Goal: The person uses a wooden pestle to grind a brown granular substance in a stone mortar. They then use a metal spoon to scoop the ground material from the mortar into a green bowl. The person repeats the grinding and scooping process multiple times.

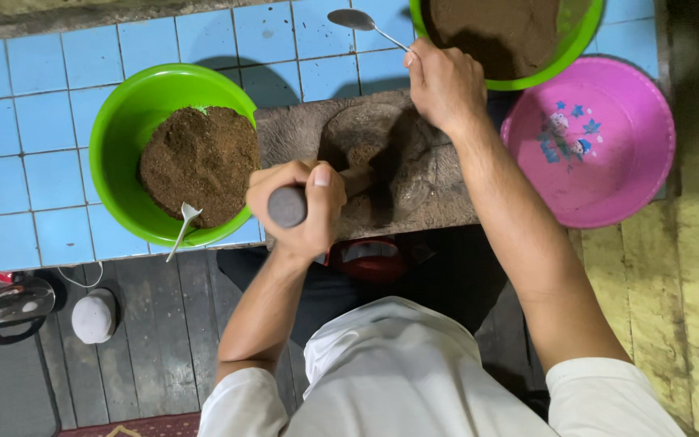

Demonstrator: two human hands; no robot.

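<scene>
Left hand [299, 209] is clenched around the butt of a dark pestle [287, 206]; only the round end and a short stretch of the shaft show, the working end lost in shadow on the stone slab [414, 174]. Right hand [445, 85] pinches the handle of a metal spoon [355, 19], bowl of the spoon out over the blue tiled counter [34, 105]; fingertips tucked under, so exact grip hard to make out. Slab centre has a worn hollow with a bit of brown powder, dim. Left green bowl [119, 133] holds a mound of brown powder with a small white spoon [183, 229] leaning on the rim. Second green bowl [580, 40] of powder is cut off by the top edge. Pink basin [608, 186] sits right of the slab. Below the counter: a metal kettle [8, 307], partly cut off, and a white cap [94, 316] on the dark floor; a red thing under the slab is mostly hidden.
</scene>
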